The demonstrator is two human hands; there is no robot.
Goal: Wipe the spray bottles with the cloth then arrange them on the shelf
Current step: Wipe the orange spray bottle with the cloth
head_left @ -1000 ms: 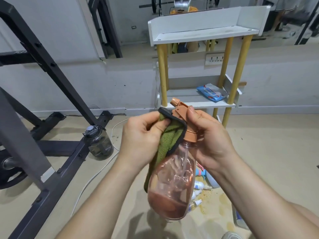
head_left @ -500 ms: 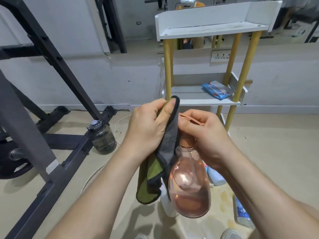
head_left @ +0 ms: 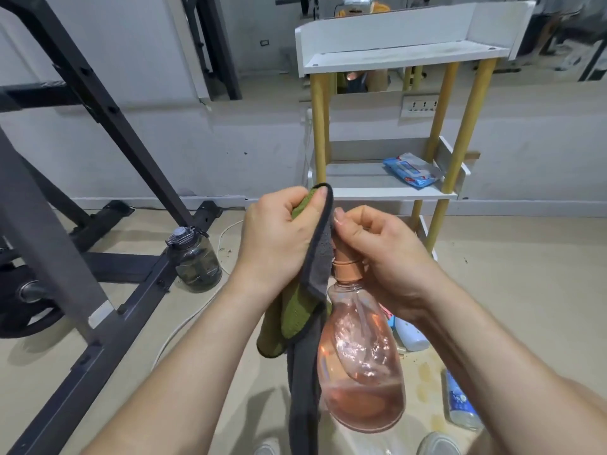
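Observation:
A clear pink spray bottle (head_left: 359, 362) with an orange collar hangs in front of me, a little pink liquid in its bottom. My right hand (head_left: 377, 254) grips its spray head, which the fingers and cloth hide. My left hand (head_left: 279, 238) holds a green and grey cloth (head_left: 303, 316) against the head; the cloth drapes down the bottle's left side. Behind stands the white shelf (head_left: 387, 188) on yellow legs. On the floor lie a white bottle (head_left: 410, 334) and a blue-labelled bottle (head_left: 460, 402).
A blue wipes pack (head_left: 410, 170) lies on the middle shelf board. A dark gym rack (head_left: 98, 257) fills the left, with a dark water jug (head_left: 193, 261) and a white cable by its foot. My shoes show at the bottom edge.
My left hand has slid the cloth up over the spray head, which is now covered. The bottle has swung from tilted to hanging upright.

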